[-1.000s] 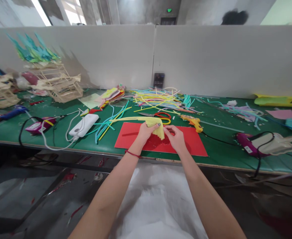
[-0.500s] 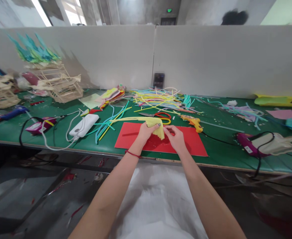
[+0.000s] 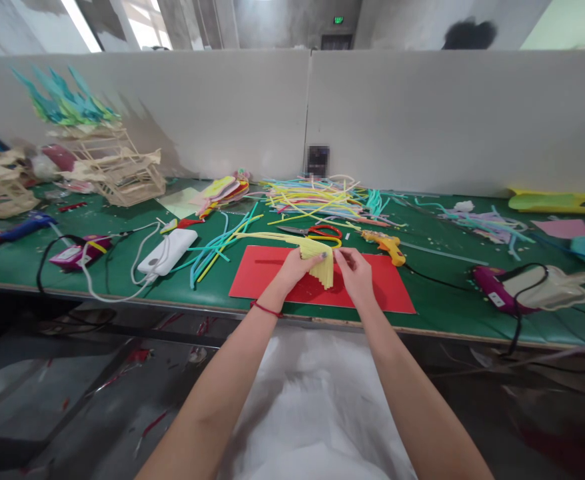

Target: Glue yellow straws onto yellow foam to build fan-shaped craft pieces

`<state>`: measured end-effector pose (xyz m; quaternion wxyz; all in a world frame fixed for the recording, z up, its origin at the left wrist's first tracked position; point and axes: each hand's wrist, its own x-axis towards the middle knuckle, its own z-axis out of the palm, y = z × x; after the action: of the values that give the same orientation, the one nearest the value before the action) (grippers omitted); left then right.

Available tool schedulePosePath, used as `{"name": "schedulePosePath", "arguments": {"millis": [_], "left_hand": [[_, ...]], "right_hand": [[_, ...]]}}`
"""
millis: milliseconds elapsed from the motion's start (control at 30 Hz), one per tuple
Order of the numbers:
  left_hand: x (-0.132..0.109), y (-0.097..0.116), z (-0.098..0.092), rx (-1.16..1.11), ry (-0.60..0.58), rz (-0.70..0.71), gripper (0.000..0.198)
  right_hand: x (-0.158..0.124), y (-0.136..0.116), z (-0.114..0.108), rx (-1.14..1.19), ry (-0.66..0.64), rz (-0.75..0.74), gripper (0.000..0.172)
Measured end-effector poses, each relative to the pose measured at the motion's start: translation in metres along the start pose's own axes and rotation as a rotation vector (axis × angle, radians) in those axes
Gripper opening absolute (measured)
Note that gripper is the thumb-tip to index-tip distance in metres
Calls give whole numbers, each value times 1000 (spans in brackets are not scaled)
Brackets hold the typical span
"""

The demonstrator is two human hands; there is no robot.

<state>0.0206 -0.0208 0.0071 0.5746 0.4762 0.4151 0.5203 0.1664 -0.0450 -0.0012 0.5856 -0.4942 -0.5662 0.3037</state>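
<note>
My left hand (image 3: 294, 268) is closed on a pale yellow piece made of ribbed strips side by side (image 3: 323, 272), its thumb lying across the near face. The piece bends downward on the right, and loose strip ends trail off to the left. My right hand (image 3: 356, 272) pinches at the upper right edge of the same piece with thumb and forefinger. Both hands are above a red board (image 3: 387, 293). Just behind them lie scissors with red and yellow handles (image 3: 325, 232), and to the right a yellow hot glue gun (image 3: 392, 250).
Colourful strips (image 3: 317, 200) are heaped behind, with teal and yellow strips (image 3: 217, 248) to the left. A white power block (image 3: 170, 251) has cords around it. Purple devices (image 3: 497, 293) sit at both sides. Stick frames (image 3: 117, 167) stand back left, before a grey partition (image 3: 222, 113).
The yellow piece has shifted slightly right and turned, so its ribbed face hangs lower. My right fingers have moved up to its upper right edge.
</note>
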Motion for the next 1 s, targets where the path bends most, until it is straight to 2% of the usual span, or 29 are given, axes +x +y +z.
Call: {"name": "schedulePosePath", "arguments": {"millis": [400,1000], "left_hand": [[-2,1,0,199,-52,-20,46],[-3,3,1,218,-53,-27,40]], "right_hand": [[0,-1,0,46,4,-8,27],[0,-1,-1,15,18,4,27]]}}
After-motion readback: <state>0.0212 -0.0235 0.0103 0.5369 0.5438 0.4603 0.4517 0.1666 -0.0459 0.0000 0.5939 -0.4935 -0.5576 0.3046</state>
